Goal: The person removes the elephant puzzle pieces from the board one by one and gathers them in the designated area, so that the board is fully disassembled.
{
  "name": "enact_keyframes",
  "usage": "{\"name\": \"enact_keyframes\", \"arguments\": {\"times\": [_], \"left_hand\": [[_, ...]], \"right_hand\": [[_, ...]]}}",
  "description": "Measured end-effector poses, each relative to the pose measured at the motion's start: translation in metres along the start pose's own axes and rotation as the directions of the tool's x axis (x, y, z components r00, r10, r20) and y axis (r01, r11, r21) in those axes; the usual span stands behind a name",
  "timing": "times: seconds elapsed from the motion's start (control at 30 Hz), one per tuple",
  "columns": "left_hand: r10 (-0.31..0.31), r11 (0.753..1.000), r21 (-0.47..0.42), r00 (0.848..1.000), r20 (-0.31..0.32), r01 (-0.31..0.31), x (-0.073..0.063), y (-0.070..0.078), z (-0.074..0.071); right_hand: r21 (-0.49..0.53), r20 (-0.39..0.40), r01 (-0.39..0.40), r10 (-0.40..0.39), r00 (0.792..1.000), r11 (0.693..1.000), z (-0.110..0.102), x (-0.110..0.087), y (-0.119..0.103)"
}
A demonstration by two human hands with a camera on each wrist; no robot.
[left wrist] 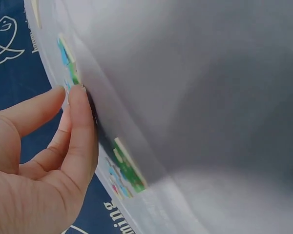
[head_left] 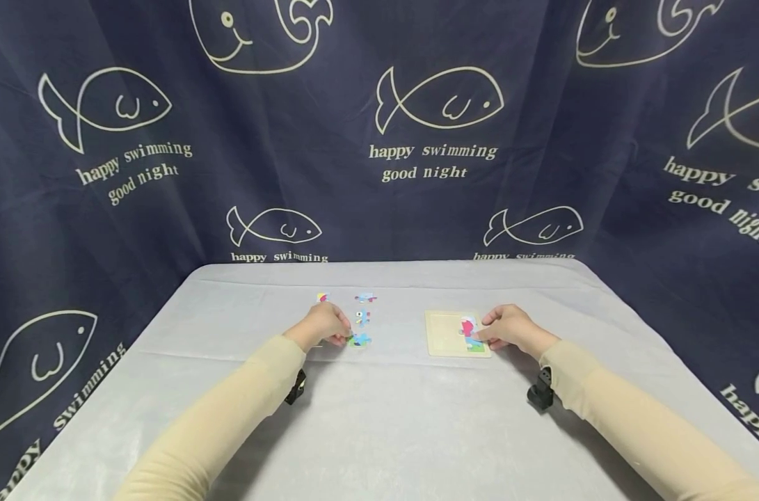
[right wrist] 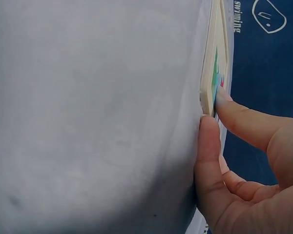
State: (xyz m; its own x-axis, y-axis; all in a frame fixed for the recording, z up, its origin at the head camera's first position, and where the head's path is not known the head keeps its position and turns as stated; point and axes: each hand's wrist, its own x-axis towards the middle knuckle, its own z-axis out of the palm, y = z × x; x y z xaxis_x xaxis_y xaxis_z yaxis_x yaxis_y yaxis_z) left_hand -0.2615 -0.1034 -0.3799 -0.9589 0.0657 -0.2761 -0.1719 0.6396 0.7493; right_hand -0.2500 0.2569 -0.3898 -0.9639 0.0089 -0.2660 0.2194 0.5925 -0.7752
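My left hand [head_left: 325, 321] is at a green-and-blue jigsaw piece [head_left: 362, 339], the nearest in its column. In the left wrist view the index fingertip touches or almost touches that piece [left wrist: 67, 56], while the thumb stays apart from the index. On the right, my right hand [head_left: 513, 327] grips the right edge of a pale wooden puzzle board [head_left: 443, 337]. Its thumb [right wrist: 225, 100] lies over a blue-and-green piece [head_left: 476, 346] in the board, and its index finger is against the board's edge. A red-and-white piece [head_left: 467, 325] sits above that piece in the board.
Loose pieces lie around the left hand: a blue one with red [head_left: 365, 298], one with an eye [head_left: 363, 317] and a yellow-red one [head_left: 322, 297]. A green-edged piece [left wrist: 128, 170] shows beside the left hand. A dark fish-print curtain [head_left: 348, 181] stands behind the grey-covered table [head_left: 392, 424].
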Motion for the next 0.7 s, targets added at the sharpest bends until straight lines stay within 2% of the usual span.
{"name": "enact_keyframes", "arguments": {"times": [0.13, 0.33, 0.57, 0.7], "left_hand": [[0.004, 1.0, -0.01, 1.0, -0.01, -0.004, 0.002, 0.005, -0.003], [0.01, 0.997, -0.077, 0.999, -0.042, -0.013, 0.003, 0.017, -0.004], [0.105, 0.993, -0.049, 0.993, -0.062, -0.108, 0.0, 0.031, 0.006], [0.168, 0.979, -0.109, 0.985, -0.046, -0.172, 0.001, 0.041, 0.018]], "right_hand": [[0.0, 0.002, -0.004, 0.004, 1.0, 1.0, 0.0, -0.001, 0.001], [0.011, 0.004, 0.007, -0.007, 1.0, 1.0, 0.001, -0.001, -0.001], [0.006, 0.018, 0.0, 0.0, 1.0, 1.0, 0.0, -0.004, -0.001], [0.013, 0.016, 0.005, -0.005, 1.0, 1.0, 0.0, -0.003, -0.001]]}}
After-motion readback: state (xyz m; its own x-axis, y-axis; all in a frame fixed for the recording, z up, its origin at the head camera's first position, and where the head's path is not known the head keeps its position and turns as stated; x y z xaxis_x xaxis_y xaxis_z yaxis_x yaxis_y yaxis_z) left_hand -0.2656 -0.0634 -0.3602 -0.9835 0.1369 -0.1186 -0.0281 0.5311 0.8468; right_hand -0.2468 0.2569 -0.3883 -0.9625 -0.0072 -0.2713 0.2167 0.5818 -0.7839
